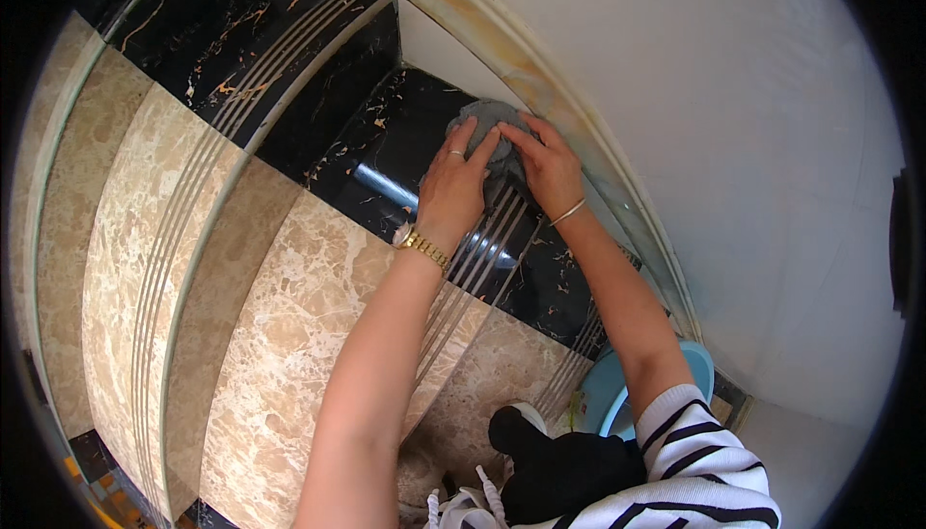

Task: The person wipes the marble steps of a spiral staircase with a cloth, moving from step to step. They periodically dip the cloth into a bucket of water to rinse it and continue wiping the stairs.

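Note:
A crumpled grey cloth [486, 111] lies on the black marble border [427, 106] of a stair tread, close to the wall side. My left hand [456, 182] presses on the cloth's near left part with its fingers spread. From the right, my right hand [550, 167] has its fingertips on the same cloth, nearly meeting the left fingers. Part of the cloth is hidden beneath both hands. A gold watch is on my left wrist and a thin bangle on my right.
Beige marble steps [289, 297] with grooved strips descend beside the black border. A light blue plastic basin [698, 362] stands by my right elbow, partly covered by my arm. Marble skirting [579, 106] runs along the white wall [738, 131] at right.

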Demonstrator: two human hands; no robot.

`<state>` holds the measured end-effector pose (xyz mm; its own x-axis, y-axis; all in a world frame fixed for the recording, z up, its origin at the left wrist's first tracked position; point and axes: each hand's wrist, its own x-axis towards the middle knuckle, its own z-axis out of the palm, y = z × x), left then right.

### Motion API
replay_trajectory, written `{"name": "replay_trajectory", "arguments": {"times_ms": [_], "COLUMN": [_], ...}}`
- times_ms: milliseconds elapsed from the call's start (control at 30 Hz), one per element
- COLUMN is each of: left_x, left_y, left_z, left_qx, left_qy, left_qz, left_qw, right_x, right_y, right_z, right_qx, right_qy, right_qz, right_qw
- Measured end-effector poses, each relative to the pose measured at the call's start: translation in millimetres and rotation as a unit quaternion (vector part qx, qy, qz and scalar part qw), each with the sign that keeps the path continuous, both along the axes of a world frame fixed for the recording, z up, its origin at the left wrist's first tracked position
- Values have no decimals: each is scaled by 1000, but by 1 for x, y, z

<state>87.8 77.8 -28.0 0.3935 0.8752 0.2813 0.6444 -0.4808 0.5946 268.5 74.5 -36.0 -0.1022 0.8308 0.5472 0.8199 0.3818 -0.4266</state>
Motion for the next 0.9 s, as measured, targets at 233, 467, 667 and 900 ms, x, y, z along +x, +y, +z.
{"name": "replay_trajectory", "arguments": {"times_ms": [233,467,667,900], "left_x": [16,-45,-159,-248], "left_y": [-54,-118,-221,-296], "left_z": [-5,7,25,40], "left_qx": [40,-14,-53,-93], "left_qy": [-19,7,108,188], "left_qz": [-2,-45,-95,-33], "left_qw": [999,999,988,977], "right_x": [10,-44,-114,-183], "right_y": [-62,-136,-221,-193], "right_z": [-2,9,20,10], "right_qx": [-32,-47,-102,-120], "right_qy": [42,36,29,61], "right_qz": [-39,-49,114,422], "right_qw": [998,997,988,896]}}
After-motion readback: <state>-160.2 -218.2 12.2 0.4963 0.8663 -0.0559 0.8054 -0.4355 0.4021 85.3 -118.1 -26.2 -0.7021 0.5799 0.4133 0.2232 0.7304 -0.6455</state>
